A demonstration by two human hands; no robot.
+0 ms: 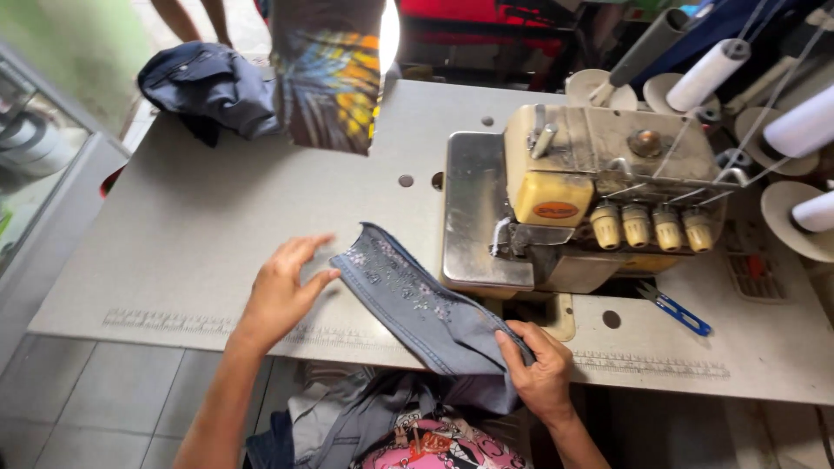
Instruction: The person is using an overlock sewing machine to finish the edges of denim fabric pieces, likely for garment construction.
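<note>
- One wide grey tabletop (200, 226) fills most of the frame, carrying everything else.
- A cream and steel overlock sewing machine (591, 204) stands right of centre, with white thread cones (708, 74) in the upper right corner.
- A dark blue bundle of cloth (208, 87) lies in the upper left, beside a hanging patterned fabric (334, 78).
- The denim strip (417, 304) lies lower centre, running diagonally from mid-frame down to the tabletop's near edge. It is blue-grey, with small pale floral marks along its face and a folded edge.
- It looks light, soft and floppy, likely to sag if lifted by one end; taking it at both ends seems best.
- The left hand (282, 291) is open, fingers spread flat, touching the strip's upper end.
- The right hand (539, 369) is closed, pinching the strip's lower end.
- Small blue-handled snips (678, 311) lie at right.
</note>
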